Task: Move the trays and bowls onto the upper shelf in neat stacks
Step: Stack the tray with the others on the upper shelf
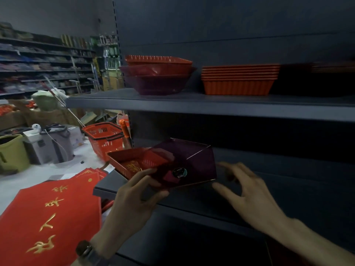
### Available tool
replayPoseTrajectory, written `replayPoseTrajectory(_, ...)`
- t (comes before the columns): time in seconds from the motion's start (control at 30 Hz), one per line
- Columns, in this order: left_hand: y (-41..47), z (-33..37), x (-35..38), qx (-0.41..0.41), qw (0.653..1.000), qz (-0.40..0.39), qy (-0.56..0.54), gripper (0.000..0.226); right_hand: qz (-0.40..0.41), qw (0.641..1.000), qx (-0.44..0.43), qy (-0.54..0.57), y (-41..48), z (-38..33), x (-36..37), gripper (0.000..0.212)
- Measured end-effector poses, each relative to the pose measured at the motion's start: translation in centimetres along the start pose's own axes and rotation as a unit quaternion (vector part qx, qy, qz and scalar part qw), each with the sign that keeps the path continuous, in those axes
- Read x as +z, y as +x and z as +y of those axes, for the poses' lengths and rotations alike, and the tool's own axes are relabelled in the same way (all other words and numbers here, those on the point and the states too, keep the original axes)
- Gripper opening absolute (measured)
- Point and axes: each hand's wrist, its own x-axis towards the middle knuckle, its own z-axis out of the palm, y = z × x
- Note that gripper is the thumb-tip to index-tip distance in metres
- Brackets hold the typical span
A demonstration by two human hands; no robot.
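In a dim shop aisle, dark grey metal shelving fills the right of the view, its upper shelf running above a lower shelf at hand level. The person's left hand, a watch on the wrist, grips a dark purple translucent bowl by its near edge, thumb and fingers curled round it, the bowl tilted above the lower shelf's front. A red tray lies against the bowl's left side; whether it is carried or resting cannot be told. The right hand, blurred, hovers just beside the bowl's right corner, its fingers spread wide and holding nothing. On the upper shelf stand a stack of dark red bowls topped by a red tray and, just beside it, a stack of orange trays. Left of the shelving, red shopping baskets, red banners with gold characters and an olive bin crowd the floor.
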Motion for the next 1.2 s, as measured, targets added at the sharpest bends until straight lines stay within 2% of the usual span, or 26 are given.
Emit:
replayPoseTrajectory(0.13,-0.9,2.4,0.1,-0.019,0.997,-0.026,-0.068,0.02,-0.069,0.997,0.045,-0.002,-1.6,0.1,-3.0,0.051)
replayPoseTrajectory(0.27,-1.6,5.4,0.7,-0.016,0.994,-0.049,-0.095,0.013,-0.082,0.992,0.094,0.036,-3.1,0.1,-4.7,0.06)
replayPoseTrajectory(0.47,-3.2,9.1,1.3,-0.071,0.984,-0.057,-0.156,0.012,-0.097,0.96,0.164,0.206,-5.3,0.3,-6.1,0.105)
replayPoseTrajectory(0.57,-3.6,10.8,1.7,-0.116,0.973,-0.058,-0.192,0.018,-0.104,0.94,0.175,0.275,-6.8,0.3,-6.3,0.09)
replayPoseTrajectory(0.73,-4.4,12.4,1.6,-0.161,0.961,-0.06,-0.217,0.027,-0.083,0.931,0.164,0.316,-8.8,-0.5,-6.8,0.091)
replayPoseTrajectory(0.83,-5.2,13.0,1.2,-0.174,0.949,-0.062,-0.254,0.047,-0.083,0.932,0.155,0.318,-9.8,-0.6,-7.1,0.098)
replayPoseTrajectory(0.93,-5.7,13.8,0.0,-0.167,0.942,-0.031,-0.289,0.094,-0.092,0.931,0.135,0.328,-10.2,-1.8,-7.4,0.105)
replayPoseTrajectory(1.07,-6.7,13.9,-2.2,-0.156,0.934,0.003,-0.321,0.135,-0.09,0.929,0.097,0.346,-10.0,-5.0,-7.9,0.108)
replayPoseTrajectory(1.13,-7.0,14.3,-2.7,-0.163,0.927,0.033,-0.336,0.148,-0.084,0.931,0.082,0.346,-9.8,-5.7,-8.1,0.112)
replayPoseTrajectory(1.2,-7.3,14.7,-3.7,-0.151,0.93,0.057,-0.331,0.148,-0.08,0.932,0.065,0.346,-9.5,-6.8,-8.0,0.116)
